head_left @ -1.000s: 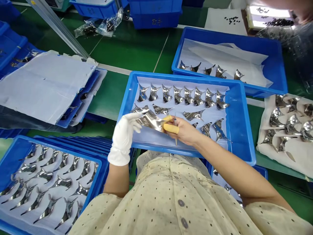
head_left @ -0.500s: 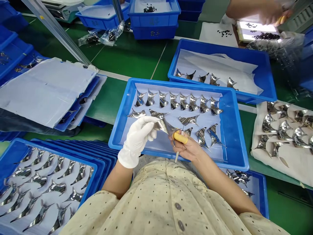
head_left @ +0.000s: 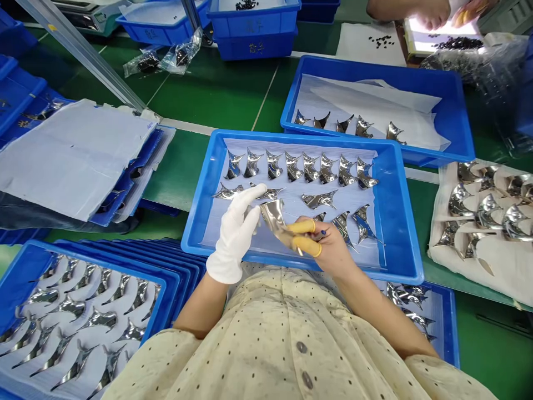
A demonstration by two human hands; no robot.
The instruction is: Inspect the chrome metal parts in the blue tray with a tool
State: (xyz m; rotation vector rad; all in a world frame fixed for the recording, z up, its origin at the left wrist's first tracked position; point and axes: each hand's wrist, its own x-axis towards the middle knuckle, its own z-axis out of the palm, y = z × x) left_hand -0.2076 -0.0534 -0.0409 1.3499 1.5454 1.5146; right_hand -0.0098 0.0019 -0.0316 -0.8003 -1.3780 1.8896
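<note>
My right grip [head_left: 322, 244] pinches a curved, mirror-polished metal piece [head_left: 272, 219] between yellow finger cots [head_left: 303, 226], over the blue plastic tray [head_left: 316, 136]. At nine o'clock from the piece, my white-gloved left grip [head_left: 235, 236] stands open, just beside it.

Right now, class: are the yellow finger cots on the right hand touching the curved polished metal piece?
Touching. The head view shows the yellow finger cots of the right hand pressed onto the lower part of the curved polished metal piece, pinching it.

A co-worker's hand [head_left: 433, 14] rests over a lit panel [head_left: 420, 34], with stacked blue crates [head_left: 256, 47] and clear plastic bags [head_left: 182, 53] farther left.
</note>
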